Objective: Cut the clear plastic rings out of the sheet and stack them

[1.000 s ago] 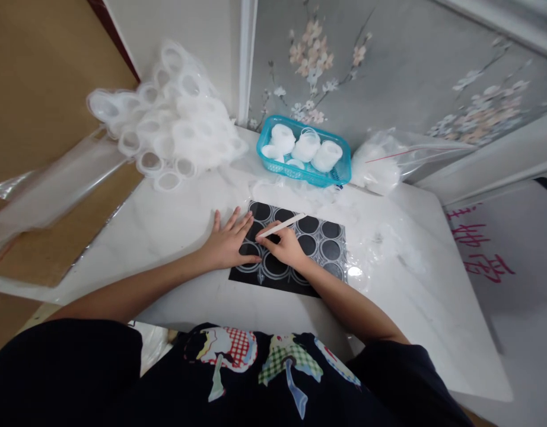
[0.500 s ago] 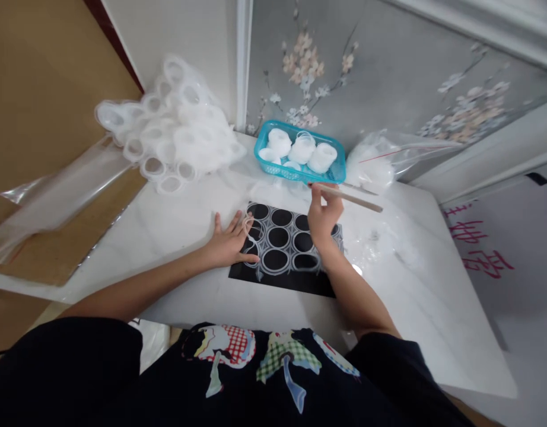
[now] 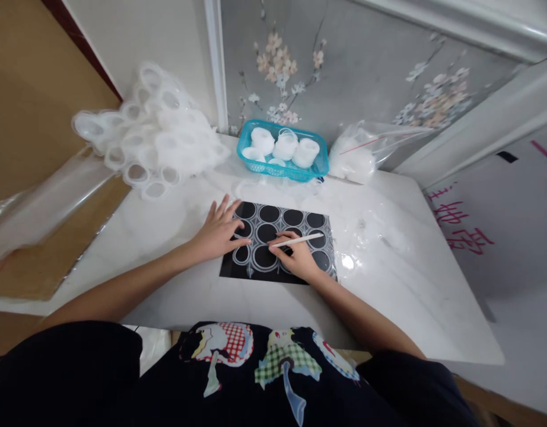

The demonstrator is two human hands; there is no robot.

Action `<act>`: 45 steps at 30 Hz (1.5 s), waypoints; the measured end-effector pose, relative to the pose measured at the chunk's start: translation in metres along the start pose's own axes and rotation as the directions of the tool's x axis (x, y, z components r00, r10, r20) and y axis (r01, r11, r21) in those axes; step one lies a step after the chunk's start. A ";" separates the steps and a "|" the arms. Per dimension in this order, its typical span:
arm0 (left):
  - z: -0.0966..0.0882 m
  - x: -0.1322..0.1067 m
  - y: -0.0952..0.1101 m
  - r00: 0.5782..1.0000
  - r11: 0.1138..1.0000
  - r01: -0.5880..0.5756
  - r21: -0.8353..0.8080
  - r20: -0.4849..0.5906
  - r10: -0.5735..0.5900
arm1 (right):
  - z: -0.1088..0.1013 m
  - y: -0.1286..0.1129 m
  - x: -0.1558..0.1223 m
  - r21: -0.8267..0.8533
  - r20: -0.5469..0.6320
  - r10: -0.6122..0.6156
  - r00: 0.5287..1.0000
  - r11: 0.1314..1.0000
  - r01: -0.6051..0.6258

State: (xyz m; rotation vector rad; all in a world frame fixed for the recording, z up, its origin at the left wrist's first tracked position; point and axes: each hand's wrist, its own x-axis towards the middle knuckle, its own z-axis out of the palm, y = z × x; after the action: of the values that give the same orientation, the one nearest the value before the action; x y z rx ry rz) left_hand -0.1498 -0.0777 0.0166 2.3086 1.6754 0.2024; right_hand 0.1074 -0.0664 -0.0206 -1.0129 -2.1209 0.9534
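Note:
A black sheet with rows of round pale-ringed circles lies on the white table. My left hand rests with fingers spread over the sheet's left edge. In my right hand is a slim, pale, pen-like stick, gripped like a pencil. Its left end points down at the middle of the sheet, near a circle; whether the tip touches cannot be made out. Beyond the sheet stands a blue plastic basket with several stacks of white rings.
A large heap of bagged white rings fills the table's back left. Right of the basket sits a clear bag with white contents. Crumpled clear plastic lies right of the sheet. A wall closes off the back.
My right hand has come down from near the basket to the middle of the sheet, still holding the stick. The fingers of my left hand have shifted slightly. The view has turned a little.

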 end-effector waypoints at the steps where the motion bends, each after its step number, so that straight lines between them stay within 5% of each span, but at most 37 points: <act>1: 0.001 0.000 0.003 0.999 0.999 -0.045 -0.001 0.023 0.045 | 0.002 0.000 -0.001 -0.003 0.002 0.001 1.000 1.000 -0.001; 4: 0.005 0.005 0.006 0.996 0.994 -0.083 -0.077 0.030 0.086 | 0.006 0.002 -0.004 -0.001 -0.008 -0.005 1.000 1.000 0.005; 7: 0.004 0.017 -0.012 0.998 0.916 -0.006 -0.401 -0.062 -0.021 | 0.008 0.004 -0.004 -0.002 -0.011 -0.003 1.000 1.000 0.003; 9: -0.007 0.027 -0.035 0.949 0.686 0.084 -0.723 -0.152 -0.277 | 0.009 0.005 -0.004 0.003 -0.015 -0.003 1.000 1.000 0.003; 10: -0.015 0.031 -0.048 0.873 0.502 0.100 -0.859 -0.166 -0.459 | 0.010 0.006 -0.004 0.008 -0.020 -0.006 1.000 1.000 0.006; 12: -0.035 0.037 -0.072 0.775 0.372 0.089 -0.924 -0.171 -0.609 | 0.011 0.007 -0.004 0.019 -0.029 -0.012 0.999 1.000 0.013; 16: -0.065 0.034 -0.098 0.681 0.252 0.017 -0.967 -0.174 -0.711 | 0.011 0.006 -0.004 0.038 -0.031 -0.003 1.000 0.999 0.004; 20: -0.060 0.024 -0.078 0.686 0.130 -0.133 -0.983 -0.186 -0.703 | 0.008 0.003 -0.003 0.084 -0.078 0.018 0.997 0.996 -0.011; 23: -0.048 0.015 -0.046 0.823 0.193 -0.101 -0.976 -0.191 -0.535 | 0.005 0.002 0.000 0.095 -0.109 0.045 0.993 0.995 -0.034; 25: -0.043 0.006 -0.024 0.945 0.276 -0.022 -0.961 -0.110 -0.308 | 0.004 0.001 0.002 0.078 -0.092 0.054 0.994 0.996 -0.047; 27: -0.039 -0.003 -0.006 0.999 0.493 0.004 -0.870 0.026 0.038 | 0.004 0.002 0.003 0.055 -0.063 0.056 0.996 0.997 -0.053; 29: -0.033 -0.010 0.006 0.940 0.713 -0.132 -0.689 0.142 0.310 | 0.005 0.002 0.004 0.032 -0.048 0.054 0.997 0.998 -0.053; 31: -0.022 -0.014 0.011 0.883 0.804 -0.311 -0.506 0.158 0.441 | 0.007 0.001 0.005 0.019 -0.054 0.050 0.997 0.999 -0.049; 36: 0.006 -0.018 0.007 0.823 0.818 -0.517 -0.254 0.114 0.556 | 0.013 -0.002 0.006 -0.005 -0.100 0.061 0.993 0.998 -0.061; 45: 0.022 -0.023 -0.001 0.842 0.836 -0.510 -0.203 0.083 0.533 | 0.019 -0.005 0.009 -0.055 -0.158 0.091 0.983 0.993 -0.101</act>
State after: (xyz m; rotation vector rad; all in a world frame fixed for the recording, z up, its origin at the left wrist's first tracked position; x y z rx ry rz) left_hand -0.1524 -0.1026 -0.0039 2.5245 0.8849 0.2793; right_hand 0.0864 -0.0682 -0.0260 -1.1911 -1.9987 0.8289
